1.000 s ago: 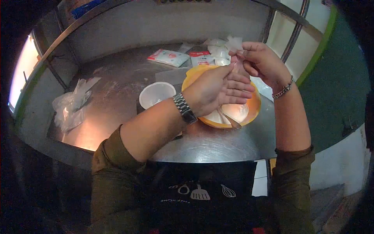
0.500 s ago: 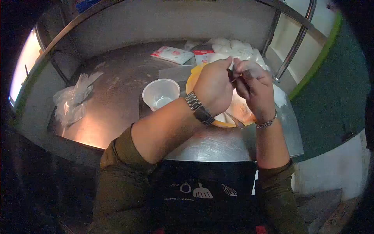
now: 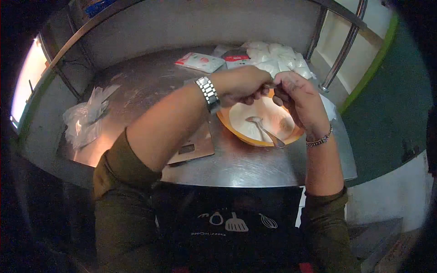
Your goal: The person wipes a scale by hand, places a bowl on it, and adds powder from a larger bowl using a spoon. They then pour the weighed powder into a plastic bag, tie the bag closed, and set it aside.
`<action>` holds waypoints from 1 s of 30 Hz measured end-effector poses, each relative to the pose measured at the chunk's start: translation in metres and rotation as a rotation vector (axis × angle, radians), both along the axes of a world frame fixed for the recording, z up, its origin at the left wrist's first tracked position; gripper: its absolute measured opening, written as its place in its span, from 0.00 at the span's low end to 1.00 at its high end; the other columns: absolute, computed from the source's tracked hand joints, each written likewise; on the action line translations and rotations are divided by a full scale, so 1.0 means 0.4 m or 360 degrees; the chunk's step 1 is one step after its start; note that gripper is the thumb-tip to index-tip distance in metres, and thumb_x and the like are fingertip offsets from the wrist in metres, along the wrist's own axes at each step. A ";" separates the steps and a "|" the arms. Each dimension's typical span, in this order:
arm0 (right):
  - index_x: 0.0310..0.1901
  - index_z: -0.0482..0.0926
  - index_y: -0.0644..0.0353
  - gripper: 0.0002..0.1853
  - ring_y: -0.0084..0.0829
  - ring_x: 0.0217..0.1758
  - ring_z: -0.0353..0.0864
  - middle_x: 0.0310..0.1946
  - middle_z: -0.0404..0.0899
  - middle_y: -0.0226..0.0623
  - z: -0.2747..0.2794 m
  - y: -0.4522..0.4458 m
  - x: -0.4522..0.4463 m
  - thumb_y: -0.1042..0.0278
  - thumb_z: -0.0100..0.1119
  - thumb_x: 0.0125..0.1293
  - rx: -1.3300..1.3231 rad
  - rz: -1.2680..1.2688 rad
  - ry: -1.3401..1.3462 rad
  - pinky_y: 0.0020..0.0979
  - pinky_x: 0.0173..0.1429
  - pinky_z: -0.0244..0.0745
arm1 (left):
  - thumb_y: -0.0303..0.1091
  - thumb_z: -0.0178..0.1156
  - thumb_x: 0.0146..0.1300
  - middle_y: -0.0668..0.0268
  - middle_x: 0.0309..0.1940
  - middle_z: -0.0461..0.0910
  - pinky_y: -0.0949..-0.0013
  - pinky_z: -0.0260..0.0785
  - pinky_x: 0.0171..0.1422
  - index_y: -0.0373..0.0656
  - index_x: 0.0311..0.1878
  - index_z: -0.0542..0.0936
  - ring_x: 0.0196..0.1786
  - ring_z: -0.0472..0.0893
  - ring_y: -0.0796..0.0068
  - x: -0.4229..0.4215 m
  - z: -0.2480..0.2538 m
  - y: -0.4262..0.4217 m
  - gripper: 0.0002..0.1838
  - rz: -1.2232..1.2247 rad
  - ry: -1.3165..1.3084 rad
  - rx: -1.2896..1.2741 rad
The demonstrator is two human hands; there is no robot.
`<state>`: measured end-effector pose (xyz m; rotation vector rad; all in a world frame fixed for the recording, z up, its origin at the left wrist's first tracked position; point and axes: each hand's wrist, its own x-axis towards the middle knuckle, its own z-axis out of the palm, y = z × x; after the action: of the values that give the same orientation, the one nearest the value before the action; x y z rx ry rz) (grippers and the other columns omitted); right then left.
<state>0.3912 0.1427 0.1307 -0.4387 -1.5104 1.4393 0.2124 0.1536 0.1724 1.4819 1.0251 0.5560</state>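
My left hand [image 3: 248, 84] and my right hand [image 3: 298, 98] meet above the back of a yellow bowl [image 3: 246, 137]. Both have their fingers curled, tips pinched together around something small that I cannot make out. White powder [image 3: 240, 122] lies in the bowl, with a brownish patch at its right side. A metal spoon [image 3: 266, 129] rests in it, its handle over the front rim. Just behind the hands are several clear bags of white powder [image 3: 277, 57].
A flat kitchen scale [image 3: 198, 148] lies partly under my left forearm. Red-and-white packets [image 3: 200, 62] lie at the back of the metal table [image 3: 236, 170]. A crumpled clear plastic bag [image 3: 84, 118] sits at the left. A metal rail post [image 3: 343, 50] rises at the right.
My left wrist has turned and its forearm has swung up and left, uncovering the spoon and part of the scale. The white plastic tub is no longer visible. My fingers stay together.
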 end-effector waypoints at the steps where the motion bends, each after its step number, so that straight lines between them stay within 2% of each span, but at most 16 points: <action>1: 0.41 0.76 0.60 0.11 0.18 0.26 0.68 0.28 0.72 0.27 -0.005 0.002 0.004 0.61 0.50 0.69 -0.0003 0.0000 0.0002 0.20 0.33 0.66 | 0.40 0.48 0.66 0.77 0.22 0.69 0.82 0.60 0.26 0.46 0.33 0.75 0.24 0.66 0.88 -0.007 0.011 0.009 0.11 -0.0036 0.0049 -0.0030; 2: 0.40 0.77 0.61 0.10 0.19 0.26 0.69 0.28 0.73 0.28 -0.009 0.005 0.008 0.64 0.52 0.67 0.0026 -0.0089 -0.0036 0.20 0.33 0.67 | 0.40 0.48 0.66 0.77 0.22 0.69 0.82 0.60 0.26 0.46 0.33 0.75 0.24 0.66 0.88 -0.011 0.022 0.018 0.11 -0.0036 0.0052 -0.0030; 4: 0.39 0.79 0.62 0.08 0.19 0.25 0.69 0.28 0.73 0.28 -0.005 -0.003 0.004 0.67 0.54 0.66 0.0049 -0.0176 -0.0069 0.20 0.33 0.68 | 0.40 0.49 0.64 0.75 0.22 0.69 0.79 0.63 0.28 0.43 0.33 0.74 0.25 0.68 0.84 -0.018 0.053 0.026 0.11 -0.0214 0.0536 0.0361; 5: 0.38 0.80 0.64 0.07 0.20 0.27 0.71 0.27 0.74 0.29 0.004 -0.013 0.001 0.70 0.56 0.64 0.0294 -0.0464 -0.0166 0.21 0.33 0.69 | 0.41 0.51 0.61 0.71 0.23 0.72 0.76 0.67 0.30 0.38 0.34 0.75 0.26 0.70 0.80 -0.028 0.066 0.049 0.14 -0.0485 0.0947 0.0757; 6: 0.37 0.81 0.66 0.06 0.20 0.28 0.73 0.26 0.75 0.29 0.011 -0.020 -0.001 0.73 0.57 0.62 0.0541 -0.0750 -0.0262 0.21 0.33 0.71 | 0.41 0.51 0.61 0.71 0.23 0.72 0.76 0.67 0.30 0.38 0.34 0.75 0.26 0.70 0.80 -0.028 0.075 0.055 0.14 -0.0484 0.0949 0.0756; 8: 0.36 0.81 0.66 0.05 0.21 0.29 0.75 0.27 0.77 0.30 0.007 -0.023 0.000 0.76 0.58 0.60 0.0615 -0.0821 -0.0441 0.21 0.34 0.72 | 0.41 0.55 0.57 0.64 0.26 0.76 0.68 0.69 0.34 0.35 0.35 0.76 0.27 0.74 0.72 -0.025 0.086 0.064 0.16 -0.0462 0.1264 0.1009; 12: 0.35 0.82 0.66 0.06 0.21 0.31 0.79 0.31 0.80 0.34 -0.018 -0.015 -0.011 0.77 0.61 0.55 0.0753 -0.0958 -0.0692 0.21 0.36 0.74 | 0.39 0.60 0.54 0.55 0.30 0.78 0.63 0.69 0.36 0.34 0.35 0.77 0.29 0.77 0.63 -0.006 0.060 0.031 0.15 -0.0109 0.1313 0.1401; 14: 0.35 0.82 0.65 0.06 0.22 0.30 0.79 0.31 0.80 0.34 -0.021 -0.008 -0.004 0.77 0.62 0.53 0.0541 -0.0936 -0.0560 0.22 0.36 0.74 | 0.37 0.63 0.51 0.51 0.30 0.77 0.59 0.68 0.38 0.33 0.35 0.77 0.32 0.78 0.57 -0.001 0.002 0.060 0.16 0.0064 0.0856 0.1647; 15: 0.35 0.82 0.63 0.07 0.22 0.30 0.79 0.32 0.81 0.35 -0.023 -0.004 0.000 0.77 0.63 0.52 0.0335 -0.0905 -0.0430 0.22 0.36 0.75 | 0.37 0.63 0.51 0.51 0.30 0.78 0.57 0.68 0.40 0.34 0.34 0.76 0.34 0.78 0.54 0.005 0.001 0.046 0.15 0.0064 0.0863 0.1749; 19: 0.34 0.82 0.62 0.07 0.24 0.31 0.80 0.31 0.81 0.36 -0.030 -0.009 0.003 0.78 0.62 0.51 0.0459 -0.1094 -0.0422 0.24 0.36 0.75 | 0.35 0.60 0.54 0.51 0.30 0.77 0.55 0.68 0.42 0.35 0.32 0.75 0.36 0.77 0.50 0.022 -0.015 0.029 0.11 0.0025 0.0860 0.1983; 21: 0.33 0.81 0.61 0.06 0.30 0.34 0.80 0.32 0.79 0.38 -0.017 -0.027 0.002 0.79 0.60 0.52 0.1217 -0.1430 -0.0673 0.27 0.38 0.75 | 0.31 0.56 0.56 0.52 0.31 0.78 0.53 0.69 0.42 0.35 0.33 0.75 0.37 0.77 0.48 0.029 -0.014 0.027 0.08 -0.0060 0.0943 0.2198; 22: 0.33 0.81 0.61 0.06 0.30 0.34 0.80 0.32 0.79 0.38 -0.021 -0.026 0.006 0.79 0.60 0.52 0.1209 -0.1437 -0.0671 0.27 0.38 0.75 | 0.31 0.56 0.56 0.52 0.31 0.78 0.53 0.69 0.42 0.35 0.33 0.75 0.37 0.77 0.48 0.029 -0.008 0.025 0.08 -0.0071 0.0944 0.2196; 24: 0.34 0.78 0.61 0.07 0.36 0.37 0.79 0.33 0.77 0.40 -0.025 -0.019 0.015 0.80 0.58 0.51 0.1800 -0.1482 -0.0820 0.31 0.42 0.75 | 0.30 0.54 0.56 0.52 0.31 0.77 0.54 0.69 0.43 0.36 0.35 0.75 0.39 0.78 0.49 0.027 0.013 0.019 0.07 -0.0248 0.1159 0.2138; 27: 0.35 0.76 0.61 0.09 0.40 0.39 0.78 0.33 0.76 0.41 -0.015 -0.012 0.023 0.81 0.57 0.51 0.2035 -0.1386 -0.0858 0.34 0.44 0.73 | 0.30 0.55 0.55 0.51 0.32 0.77 0.54 0.69 0.43 0.37 0.37 0.74 0.40 0.78 0.50 0.034 0.034 -0.006 0.08 -0.0419 0.1425 0.2008; 28: 0.35 0.76 0.61 0.09 0.40 0.39 0.78 0.33 0.76 0.41 -0.020 -0.008 0.027 0.81 0.57 0.51 0.2025 -0.1386 -0.0861 0.34 0.44 0.73 | 0.30 0.55 0.55 0.51 0.32 0.77 0.54 0.69 0.43 0.37 0.37 0.74 0.40 0.78 0.50 0.038 0.028 -0.008 0.08 -0.0427 0.1424 0.2001; 30: 0.36 0.77 0.62 0.08 0.34 0.38 0.78 0.33 0.77 0.38 -0.034 -0.003 0.034 0.80 0.57 0.53 0.1439 -0.1131 -0.0590 0.30 0.45 0.73 | 0.30 0.57 0.53 0.52 0.34 0.77 0.55 0.70 0.42 0.38 0.38 0.74 0.40 0.78 0.51 0.041 0.014 -0.011 0.10 -0.0336 0.1291 0.2221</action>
<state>0.4047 0.1416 0.1171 -0.5947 -1.8485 0.0697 0.2289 0.1491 0.1779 3.1937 1.0505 0.5221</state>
